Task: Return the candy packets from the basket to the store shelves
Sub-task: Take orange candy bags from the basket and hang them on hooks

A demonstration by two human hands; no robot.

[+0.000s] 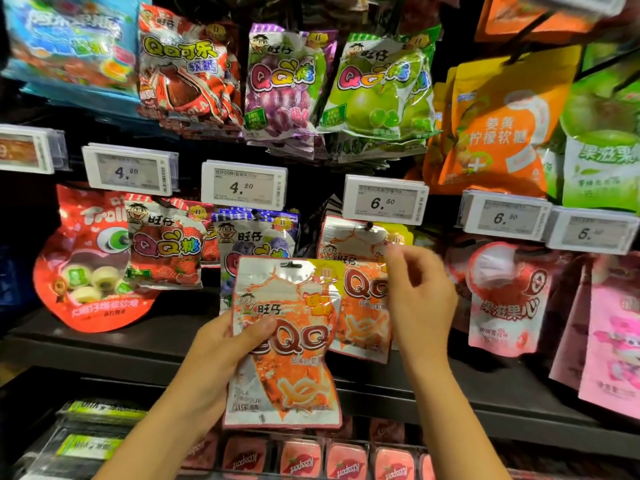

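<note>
Orange QQ packet (287,337) held up before the lower row of hanging sweets, gripped at its left edge by the left hand (221,344), thumb curled across the printed front and fingers behind; held low on the side, probably to leave the hang hole (291,264) at the top free for threading. Tilted slightly, upper part overlapping the blue QQ packet (256,244) behind and touching the matching orange packets (360,292) already hanging just to the right. Right hand (419,299) raised at those hanging packets, holding nothing, fingers loosely bent and blurred, fingertips near the peg tip (370,224); likely there to steady the row or guide the hole onto the peg. Same flavour on that peg, so evidently the chosen home for this one. Price tag (384,204) reading 6.50 directly above. Strawberry QQ packet (164,251) and red Trolli bag (86,268) further left, pink lychee bag (505,299) to the right. Basket not in view. Hanging not yet done.
</note>
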